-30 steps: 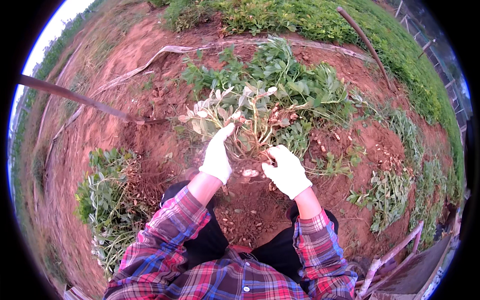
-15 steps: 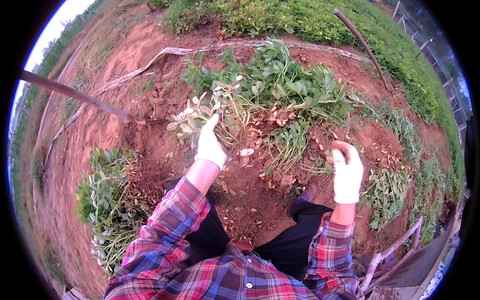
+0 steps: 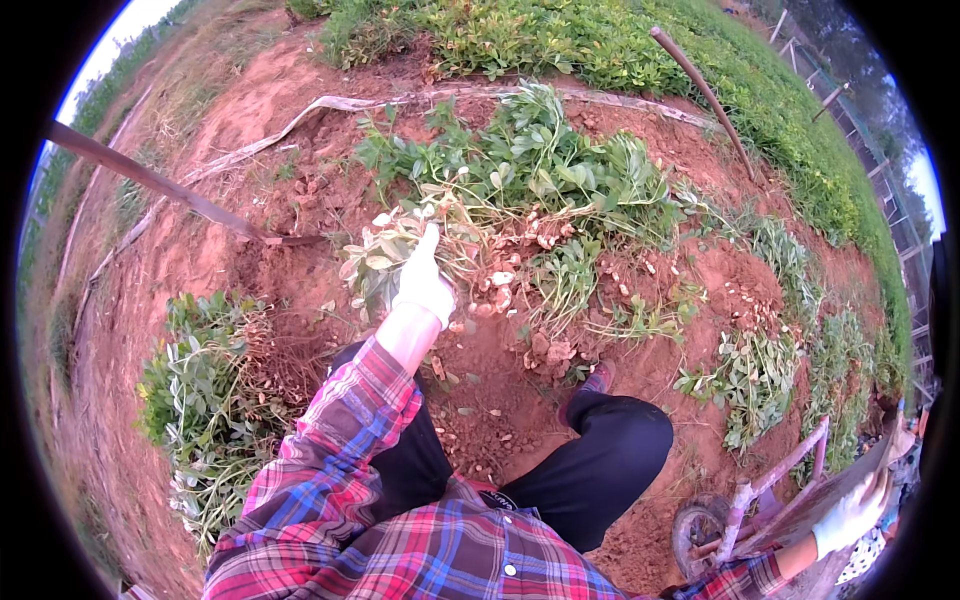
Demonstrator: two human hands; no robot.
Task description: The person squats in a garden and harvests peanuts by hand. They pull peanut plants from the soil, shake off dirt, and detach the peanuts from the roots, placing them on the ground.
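Note:
My left hand (image 3: 427, 283), in a white glove, is closed round the stems of an uprooted peanut plant (image 3: 385, 255) with pale leaves. Beside it lies a heap of green peanut plants (image 3: 560, 155), their roots hung with pods. Loose peanut pods (image 3: 500, 285) are scattered on the red soil near my left hand. At the lower right my right hand (image 3: 855, 512), gloved too, reaches out over a wheelbarrow (image 3: 745, 500); its fingers look stretched out and nothing shows in them. The wheelbarrow's inside is mostly hidden.
Another pile of pulled plants (image 3: 215, 390) lies at left. A long wooden handle (image 3: 150, 180) slants in from the left, and a curved stick (image 3: 705, 90) stands at the far right. More plants (image 3: 750, 380) lie at right. My shoe (image 3: 597, 380) rests on the soil.
My right hand has swung from beside the plants out to the lower right, over the wheelbarrow. My left hand stays on the plant, and the view has shifted slightly right.

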